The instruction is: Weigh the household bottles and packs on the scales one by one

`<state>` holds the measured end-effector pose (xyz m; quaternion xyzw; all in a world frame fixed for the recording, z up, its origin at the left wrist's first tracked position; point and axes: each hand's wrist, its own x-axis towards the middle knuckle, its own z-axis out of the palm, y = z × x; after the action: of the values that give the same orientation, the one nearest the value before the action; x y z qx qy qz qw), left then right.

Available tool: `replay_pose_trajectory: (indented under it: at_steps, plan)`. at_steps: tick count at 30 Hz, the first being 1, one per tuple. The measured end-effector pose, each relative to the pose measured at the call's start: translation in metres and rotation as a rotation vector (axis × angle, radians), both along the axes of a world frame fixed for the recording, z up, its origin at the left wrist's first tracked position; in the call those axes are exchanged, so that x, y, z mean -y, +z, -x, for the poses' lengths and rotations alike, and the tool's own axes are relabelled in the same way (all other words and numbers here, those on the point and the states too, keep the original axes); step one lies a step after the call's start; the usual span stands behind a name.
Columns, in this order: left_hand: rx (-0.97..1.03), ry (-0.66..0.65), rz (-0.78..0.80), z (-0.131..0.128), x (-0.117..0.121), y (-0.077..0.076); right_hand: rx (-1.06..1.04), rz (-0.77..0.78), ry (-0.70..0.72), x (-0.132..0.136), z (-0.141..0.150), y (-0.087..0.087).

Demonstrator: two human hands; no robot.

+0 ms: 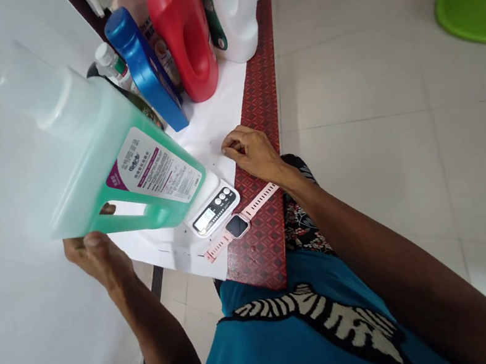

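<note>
Green jug on scale, gripped by left hand

Closest to camera: green jug, cap blurred. Base is seated over the far-left part of the scale; front of the scale is left exposed. White-and-purple label is turned toward the scale's button side; print too small to be read in full.

Left hand: clamped on the jug's handle, left of the scale. Thumb is seen outside, a fingertip is seen through the handle opening.

Right hand: placed at the table edge, right of the scale and a bit beyond it. Fingers loosely curled, nothing seen in them. Whether thumb and fingers meet cannot be told.

Scale: display is lit, digits can't be read with certainty. Three round buttons are lined up beside it.

Watch: laid out flat, just on the near side of the scale, pink strap spread across white sheet and red table. One strap end is partly covered by the right wrist.

Beyond the scale: small white-capped bottle, blue bottle, red bottle and white bottle are grouped, listed left to right. All are cut clear of the scale by bare sheet.

Well right of the scale: tiled floor, with green disc partly cropped by the frame. Nearer than the scale: teal shirt with black-and-cream trim.
</note>
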<state>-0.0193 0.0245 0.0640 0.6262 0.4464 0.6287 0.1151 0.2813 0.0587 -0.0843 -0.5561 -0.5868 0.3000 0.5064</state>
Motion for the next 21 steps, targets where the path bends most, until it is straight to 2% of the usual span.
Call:
replay_pose_trajectory:
  at_steps: [3,6,12,17,21]
  plan:
    - [0.055,0.004,0.037,0.013,0.005,-0.002,0.004,-0.001,-0.005,0.001,0.0,0.002]
    - [0.061,-0.009,0.095,0.012,0.005,-0.003,0.007,0.008,-0.011,0.002,0.0,0.003]
    - [0.09,-0.107,0.014,-0.026,0.001,-0.008,0.023,0.014,-0.022,0.002,0.001,0.001]
    - [0.323,-0.018,0.04,-0.05,-0.006,-0.007,0.055,-0.007,-0.03,0.003,0.001,-0.001]
    - [0.399,0.096,0.056,-0.034,-0.016,0.0,0.085,-0.012,-0.02,0.003,-0.001,0.0]
